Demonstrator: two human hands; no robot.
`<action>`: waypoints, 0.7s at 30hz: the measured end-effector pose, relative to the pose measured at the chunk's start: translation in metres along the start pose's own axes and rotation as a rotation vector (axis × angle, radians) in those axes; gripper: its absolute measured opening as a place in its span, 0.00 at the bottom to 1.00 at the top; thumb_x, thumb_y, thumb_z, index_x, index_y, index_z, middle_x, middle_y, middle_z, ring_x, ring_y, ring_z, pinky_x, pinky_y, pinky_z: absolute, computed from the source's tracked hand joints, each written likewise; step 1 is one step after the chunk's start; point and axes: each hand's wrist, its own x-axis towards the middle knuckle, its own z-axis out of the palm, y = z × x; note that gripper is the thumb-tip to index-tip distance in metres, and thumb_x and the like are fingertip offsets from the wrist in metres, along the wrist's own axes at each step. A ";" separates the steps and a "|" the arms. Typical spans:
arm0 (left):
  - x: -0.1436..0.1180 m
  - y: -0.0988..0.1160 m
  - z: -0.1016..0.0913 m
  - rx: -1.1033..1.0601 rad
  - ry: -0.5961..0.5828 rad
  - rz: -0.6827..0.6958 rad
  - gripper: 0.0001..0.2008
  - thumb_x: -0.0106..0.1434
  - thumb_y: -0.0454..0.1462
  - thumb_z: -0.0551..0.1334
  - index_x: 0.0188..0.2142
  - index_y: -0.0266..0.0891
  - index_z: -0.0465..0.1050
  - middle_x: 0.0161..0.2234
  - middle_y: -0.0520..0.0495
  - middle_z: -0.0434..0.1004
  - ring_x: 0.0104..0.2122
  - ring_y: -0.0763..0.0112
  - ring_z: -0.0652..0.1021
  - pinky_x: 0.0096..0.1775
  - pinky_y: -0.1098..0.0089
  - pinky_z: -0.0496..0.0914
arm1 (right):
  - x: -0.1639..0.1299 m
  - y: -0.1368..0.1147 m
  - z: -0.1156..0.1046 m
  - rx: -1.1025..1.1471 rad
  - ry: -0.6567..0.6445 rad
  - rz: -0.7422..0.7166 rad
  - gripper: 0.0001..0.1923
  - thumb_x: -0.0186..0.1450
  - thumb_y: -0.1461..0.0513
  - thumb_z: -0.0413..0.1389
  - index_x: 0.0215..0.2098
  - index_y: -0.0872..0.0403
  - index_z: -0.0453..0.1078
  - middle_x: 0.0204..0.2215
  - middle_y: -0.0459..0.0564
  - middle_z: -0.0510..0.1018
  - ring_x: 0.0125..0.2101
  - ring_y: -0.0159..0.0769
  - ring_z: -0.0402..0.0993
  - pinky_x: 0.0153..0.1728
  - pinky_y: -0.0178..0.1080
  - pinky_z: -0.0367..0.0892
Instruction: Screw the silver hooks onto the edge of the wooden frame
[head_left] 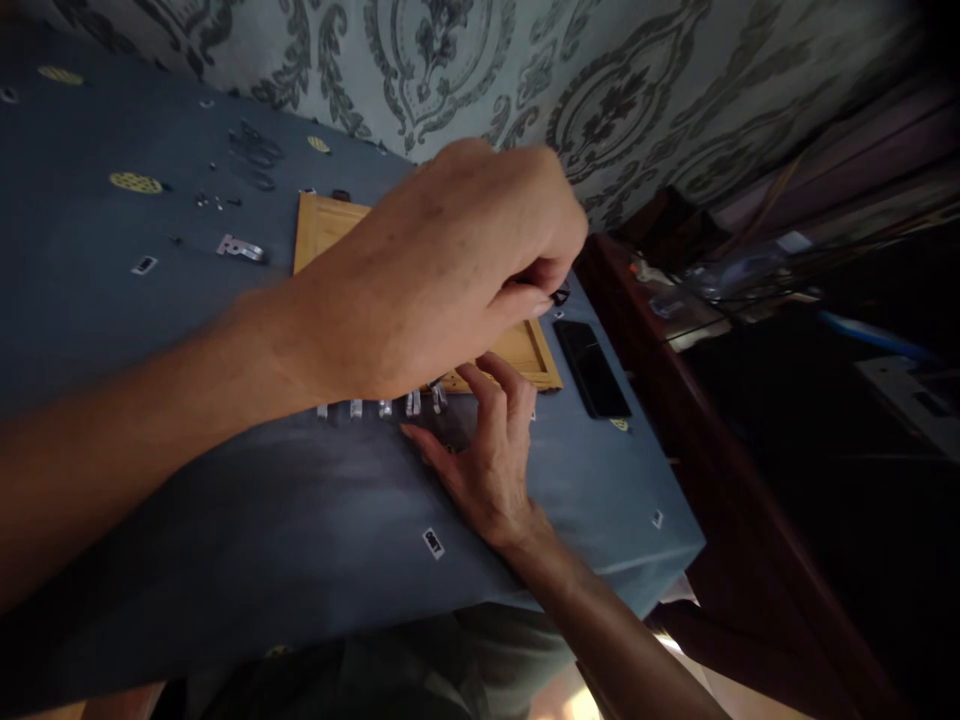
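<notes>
My left hand [450,270] reaches in from the left, closed with the thumb pressed against curled fingers, above a shallow wooden panel with a raised rim [551,375]. What it holds, if anything, is hidden; a small dark shape shows by the thumb tip. Below it, my right hand [491,450] rests at the panel's near edge, its thumb apart from the bent fingers. Several small shiny metal clips [385,408] stand in a row along that edge, the rightmost close to my right fingers. My left hand and forearm cover most of the panel.
A loose metal fitting [241,248] and several small screws [219,203] lie left of the panel on the blue patterned cloth [322,540]. A black phone [592,368] lies to the right. Patterned wallpaper [450,70] rises behind; a dark wooden edge [675,420] borders the right.
</notes>
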 end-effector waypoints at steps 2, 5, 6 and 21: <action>0.001 0.000 0.001 0.014 0.018 0.013 0.14 0.69 0.34 0.55 0.38 0.39 0.82 0.31 0.57 0.76 0.31 0.78 0.77 0.40 0.68 0.74 | 0.001 0.001 0.001 -0.008 -0.004 -0.003 0.33 0.68 0.51 0.63 0.67 0.48 0.59 0.59 0.61 0.70 0.56 0.54 0.69 0.54 0.58 0.68; 0.000 0.000 0.003 0.025 0.058 0.070 0.17 0.68 0.32 0.52 0.36 0.38 0.81 0.29 0.59 0.74 0.29 0.80 0.76 0.38 0.70 0.74 | 0.001 0.002 0.002 -0.016 -0.011 -0.006 0.32 0.68 0.52 0.62 0.67 0.48 0.59 0.59 0.61 0.70 0.56 0.54 0.69 0.53 0.57 0.69; 0.000 0.000 0.003 0.028 0.062 0.085 0.17 0.67 0.32 0.51 0.36 0.38 0.81 0.28 0.59 0.74 0.29 0.80 0.76 0.38 0.71 0.74 | 0.002 0.002 0.003 -0.019 -0.012 -0.006 0.32 0.69 0.52 0.62 0.67 0.48 0.59 0.59 0.61 0.70 0.56 0.54 0.69 0.53 0.57 0.69; -0.002 -0.001 0.003 -0.014 0.058 0.068 0.15 0.68 0.32 0.54 0.36 0.38 0.81 0.29 0.56 0.75 0.28 0.78 0.75 0.39 0.68 0.75 | 0.003 0.003 0.003 0.014 -0.023 -0.014 0.29 0.70 0.55 0.61 0.65 0.48 0.59 0.57 0.60 0.71 0.56 0.53 0.70 0.52 0.56 0.70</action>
